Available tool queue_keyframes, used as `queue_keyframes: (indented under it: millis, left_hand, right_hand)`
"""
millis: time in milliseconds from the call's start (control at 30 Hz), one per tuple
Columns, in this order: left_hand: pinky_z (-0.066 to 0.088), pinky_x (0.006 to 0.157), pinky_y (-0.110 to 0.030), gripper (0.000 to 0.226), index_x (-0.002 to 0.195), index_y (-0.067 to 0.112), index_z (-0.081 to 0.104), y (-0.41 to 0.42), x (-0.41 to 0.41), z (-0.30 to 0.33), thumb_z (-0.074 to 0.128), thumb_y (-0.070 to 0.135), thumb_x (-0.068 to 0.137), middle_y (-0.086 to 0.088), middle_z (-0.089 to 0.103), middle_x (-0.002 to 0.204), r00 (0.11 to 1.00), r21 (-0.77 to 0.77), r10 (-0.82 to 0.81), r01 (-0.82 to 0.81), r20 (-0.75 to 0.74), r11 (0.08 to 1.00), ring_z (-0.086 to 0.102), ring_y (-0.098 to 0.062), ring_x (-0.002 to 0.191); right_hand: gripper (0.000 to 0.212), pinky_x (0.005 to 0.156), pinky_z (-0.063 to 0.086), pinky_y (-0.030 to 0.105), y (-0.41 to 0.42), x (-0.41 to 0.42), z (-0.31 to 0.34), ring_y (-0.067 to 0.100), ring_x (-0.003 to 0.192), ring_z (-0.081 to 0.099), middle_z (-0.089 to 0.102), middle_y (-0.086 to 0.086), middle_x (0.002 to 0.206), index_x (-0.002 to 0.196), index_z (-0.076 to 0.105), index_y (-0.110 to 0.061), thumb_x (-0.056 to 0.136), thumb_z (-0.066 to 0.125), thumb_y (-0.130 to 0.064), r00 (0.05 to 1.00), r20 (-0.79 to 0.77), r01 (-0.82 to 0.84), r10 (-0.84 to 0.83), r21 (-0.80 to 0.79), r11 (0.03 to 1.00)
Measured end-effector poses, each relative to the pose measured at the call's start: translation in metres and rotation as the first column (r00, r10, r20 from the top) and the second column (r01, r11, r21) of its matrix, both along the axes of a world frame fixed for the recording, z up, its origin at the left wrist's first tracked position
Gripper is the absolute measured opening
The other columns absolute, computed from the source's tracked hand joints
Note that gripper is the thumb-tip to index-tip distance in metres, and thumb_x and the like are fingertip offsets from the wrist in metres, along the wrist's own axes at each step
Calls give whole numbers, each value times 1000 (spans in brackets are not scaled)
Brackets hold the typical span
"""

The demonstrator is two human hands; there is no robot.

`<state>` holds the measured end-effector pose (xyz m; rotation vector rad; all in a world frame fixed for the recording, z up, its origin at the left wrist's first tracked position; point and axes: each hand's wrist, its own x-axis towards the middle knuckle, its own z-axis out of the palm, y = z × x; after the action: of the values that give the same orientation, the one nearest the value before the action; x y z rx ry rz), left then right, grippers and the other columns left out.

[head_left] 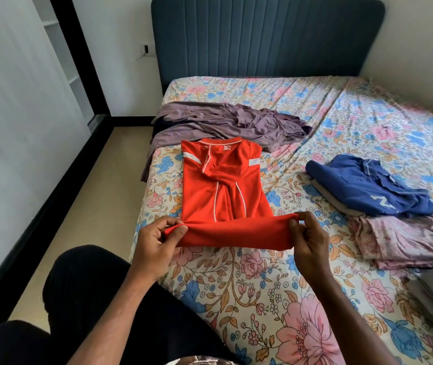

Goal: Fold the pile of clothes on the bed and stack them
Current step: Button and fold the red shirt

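- Both pinch: my left hand [154,241] and right hand [307,238] hold the red shirt [220,185] at its hem corners.
- Soft, light and floppy, I judge; corners hold it best.

Beneath my blue shirt [368,188], a beige garment [326,192] shows only its edge; the floral blanket [405,238] beside it is cropped.

Laid flat mid-bed [262,285]: shirt [218,185] — loose garments [223,122] behind at 12 o'clock, folded stack [368,191] at 3 o'clock, headboard [262,35] at the far end.
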<state>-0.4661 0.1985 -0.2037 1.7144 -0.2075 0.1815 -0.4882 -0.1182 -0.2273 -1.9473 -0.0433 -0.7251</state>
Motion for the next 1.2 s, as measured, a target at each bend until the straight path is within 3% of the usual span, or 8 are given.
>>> queue_keyframes:
  millis: [100, 267, 433, 633, 733, 933, 1067, 1200]
  left_hand:
    - [48, 49, -41, 32, 84, 22, 73, 4, -1, 9, 68, 54, 84, -16, 58, 66, 999, 24, -27, 26, 31, 999, 55, -34, 56]
    - [42, 53, -20, 17, 77, 20, 73, 10, 1, 17, 65, 23, 92, 0, 57, 62, 987, 18, -160, 160, -30, 987, 52, -11, 58]
    - [39, 49, -23, 30, 90, 16, 67, -3, 62, 26, 57, 43, 97, 3, 57, 65, 971, 143, 84, -117, 223, 983, 50, -13, 55]
    - [28, 49, -21, 22, 89, 8, 57, -41, 151, 11, 51, 24, 103, 11, 52, 63, 857, 238, 384, -476, 345, 847, 46, -2, 51]
    - [28, 55, -18, 25, 89, 1, 58, -53, 196, 13, 50, 21, 100, -3, 57, 64, 839, 249, 386, -496, 383, 832, 53, -11, 59]
    - [19, 58, -23, 20, 84, -3, 56, -56, 298, 22, 68, 10, 95, -17, 62, 67, 828, 351, 392, -534, 401, 769, 58, -36, 62]
    - [26, 60, -30, 22, 88, -1, 54, -67, 341, 8, 67, 15, 96, -17, 62, 72, 874, 451, 387, -484, 294, 750, 61, -39, 67]
    - [32, 56, -35, 21, 99, 5, 54, -73, 364, -27, 59, 25, 101, -16, 68, 87, 895, 680, 401, -419, 196, 602, 63, -32, 75]
  right_hand:
    - [16, 39, 34, 35, 0, -2, 7, 23, 42, 45, 53, 9, 55, 93, 62, -28, 106, 53, -23, 988, -87, -125, 131, 71, 990]
    - [35, 39, 27, 41, -1, -8, 21, 36, 42, 40, 49, 23, 57, 94, 63, -12, 100, 57, -46, 950, -163, -244, 266, 144, 959]
    - [20, 42, 24, 28, 12, 36, 33, 10, 42, 35, 42, 2, 51, 91, 58, -24, 105, 49, -36, 994, -95, 60, -57, 31, 998]
    - [19, 42, 27, 22, 33, 126, 38, 14, 45, 49, 47, -4, 52, 102, 54, -17, 106, 43, -31, 952, -80, 288, -294, -84, 954]
    - [18, 42, 24, 20, 29, 176, 45, 9, 45, 48, 49, -6, 55, 106, 55, -14, 107, 44, -28, 941, -99, 305, -324, -167, 937]
    - [23, 60, 33, 43, 8, 265, 58, 44, 77, 62, 67, 24, 81, 112, 56, -15, 108, 41, -33, 883, -191, 326, -428, -405, 854]
    - [24, 72, 50, 46, 4, 307, 37, 44, 87, 66, 71, 22, 93, 112, 57, -17, 106, 43, -36, 837, -313, 284, -449, -452, 845]
    - [30, 66, 44, 39, -3, 331, -4, 38, 86, 66, 72, 17, 94, 111, 64, -15, 105, 47, -38, 760, -407, 259, -506, -525, 811]
